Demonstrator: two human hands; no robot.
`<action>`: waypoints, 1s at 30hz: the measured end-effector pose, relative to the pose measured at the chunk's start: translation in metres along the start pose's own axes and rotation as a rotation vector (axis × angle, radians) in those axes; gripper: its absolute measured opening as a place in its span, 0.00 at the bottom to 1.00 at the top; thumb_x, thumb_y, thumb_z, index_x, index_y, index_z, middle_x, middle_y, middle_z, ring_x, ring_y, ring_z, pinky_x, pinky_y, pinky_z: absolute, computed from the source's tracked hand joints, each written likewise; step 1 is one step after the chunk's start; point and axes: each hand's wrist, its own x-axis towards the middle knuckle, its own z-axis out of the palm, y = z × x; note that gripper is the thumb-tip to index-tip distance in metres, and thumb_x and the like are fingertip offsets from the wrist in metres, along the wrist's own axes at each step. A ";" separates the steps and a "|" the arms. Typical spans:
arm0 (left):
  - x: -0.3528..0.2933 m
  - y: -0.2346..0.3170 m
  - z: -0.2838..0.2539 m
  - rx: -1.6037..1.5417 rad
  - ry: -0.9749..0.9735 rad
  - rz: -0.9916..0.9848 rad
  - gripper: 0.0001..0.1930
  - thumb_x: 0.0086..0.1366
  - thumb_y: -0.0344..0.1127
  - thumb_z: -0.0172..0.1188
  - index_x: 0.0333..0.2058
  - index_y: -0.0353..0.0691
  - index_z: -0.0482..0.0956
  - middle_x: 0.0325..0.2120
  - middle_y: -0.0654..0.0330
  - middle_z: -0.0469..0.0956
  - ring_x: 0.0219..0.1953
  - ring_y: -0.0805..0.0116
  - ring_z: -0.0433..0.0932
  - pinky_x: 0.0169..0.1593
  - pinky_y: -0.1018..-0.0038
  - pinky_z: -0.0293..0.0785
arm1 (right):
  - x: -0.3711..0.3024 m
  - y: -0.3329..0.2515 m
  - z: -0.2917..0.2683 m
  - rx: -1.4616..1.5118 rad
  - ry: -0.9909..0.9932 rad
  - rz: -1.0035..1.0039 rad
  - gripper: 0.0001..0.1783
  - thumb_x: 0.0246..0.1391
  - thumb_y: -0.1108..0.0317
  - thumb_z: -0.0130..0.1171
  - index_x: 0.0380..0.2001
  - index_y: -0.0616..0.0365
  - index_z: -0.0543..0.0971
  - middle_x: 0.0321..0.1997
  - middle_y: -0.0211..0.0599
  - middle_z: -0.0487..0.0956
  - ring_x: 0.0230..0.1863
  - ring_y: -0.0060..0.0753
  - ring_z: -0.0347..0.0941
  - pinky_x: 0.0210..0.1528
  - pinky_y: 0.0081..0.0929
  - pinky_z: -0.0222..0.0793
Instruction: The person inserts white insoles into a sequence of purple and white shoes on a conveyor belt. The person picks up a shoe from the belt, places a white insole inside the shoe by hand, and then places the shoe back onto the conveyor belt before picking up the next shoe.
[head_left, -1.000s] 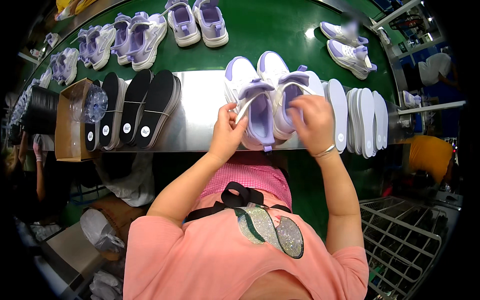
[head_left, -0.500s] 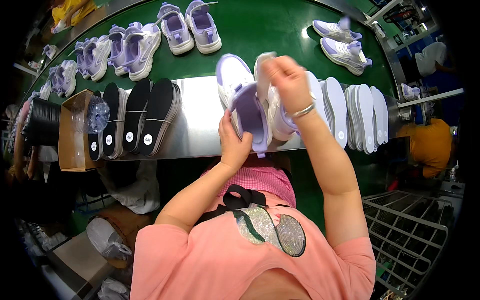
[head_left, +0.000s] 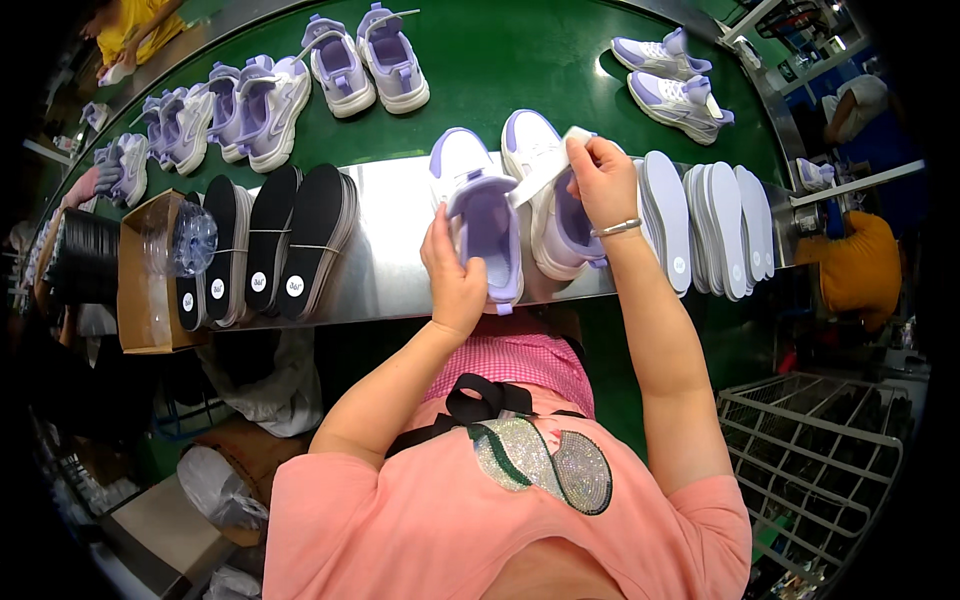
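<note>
A white and lilac sneaker (head_left: 489,235) rests on the metal ledge in front of me, heel toward me. My left hand (head_left: 452,272) grips its left side, fingers outside and thumb at the collar. Its mate, a second sneaker (head_left: 553,250), sits just to the right and is partly covered by my right hand (head_left: 604,183). The fingers of that hand are pinched on a flat white strip (head_left: 541,182). The strip slants down to the opening of the left sneaker; whether it is fixed there I cannot tell.
Stacks of black insoles (head_left: 318,240) and an open cardboard box (head_left: 150,270) with clear plastic stand left on the metal ledge (head_left: 385,215). White insoles (head_left: 720,230) lie right. More sneakers (head_left: 368,65) stand on the green belt (head_left: 500,60). A wire rack (head_left: 810,470) is at lower right.
My right hand has moved a little right and down, drawing the strip into a slant. The left sneaker's heel has swung left with my left hand. More of the right sneaker's toe shows.
</note>
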 end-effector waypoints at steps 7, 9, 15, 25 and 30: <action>0.054 0.019 -0.004 -0.037 0.025 0.120 0.22 0.54 0.33 0.56 0.48 0.35 0.65 0.41 0.51 0.70 0.45 0.56 0.67 0.49 0.67 0.61 | 0.000 -0.009 -0.014 -0.042 -0.049 -0.289 0.14 0.51 0.71 0.55 0.41 0.64 0.73 0.28 0.26 0.73 0.28 0.15 0.67 0.30 0.12 0.64; 0.074 0.018 -0.005 -0.178 -0.188 -0.002 0.14 0.56 0.33 0.55 0.41 0.34 0.72 0.34 0.53 0.75 0.37 0.60 0.73 0.43 0.71 0.67 | 0.013 0.009 -0.043 -0.057 0.157 -0.383 0.13 0.48 0.69 0.56 0.38 0.64 0.75 0.27 0.32 0.76 0.26 0.18 0.68 0.29 0.16 0.65; 0.079 0.026 0.000 -0.091 0.001 -0.107 0.09 0.57 0.33 0.54 0.33 0.34 0.75 0.25 0.55 0.77 0.28 0.67 0.75 0.34 0.75 0.69 | -0.011 0.099 -0.106 -0.893 -0.016 -0.002 0.17 0.43 0.58 0.59 0.31 0.61 0.74 0.32 0.43 0.74 0.34 0.41 0.71 0.37 0.33 0.67; 0.050 0.012 0.002 0.083 -0.055 0.045 0.18 0.47 0.31 0.56 0.40 0.34 0.69 0.37 0.49 0.69 0.43 0.51 0.65 0.50 0.65 0.60 | -0.020 0.094 -0.098 -0.986 -0.032 0.165 0.18 0.35 0.55 0.63 0.27 0.56 0.73 0.37 0.41 0.72 0.41 0.45 0.67 0.42 0.36 0.62; 0.051 0.016 0.005 0.117 -0.059 -0.016 0.20 0.46 0.27 0.53 0.41 0.34 0.69 0.40 0.49 0.67 0.45 0.50 0.64 0.51 0.65 0.61 | -0.014 0.072 -0.128 -0.609 0.158 -0.123 0.10 0.40 0.66 0.60 0.21 0.61 0.72 0.32 0.39 0.72 0.35 0.37 0.68 0.37 0.27 0.63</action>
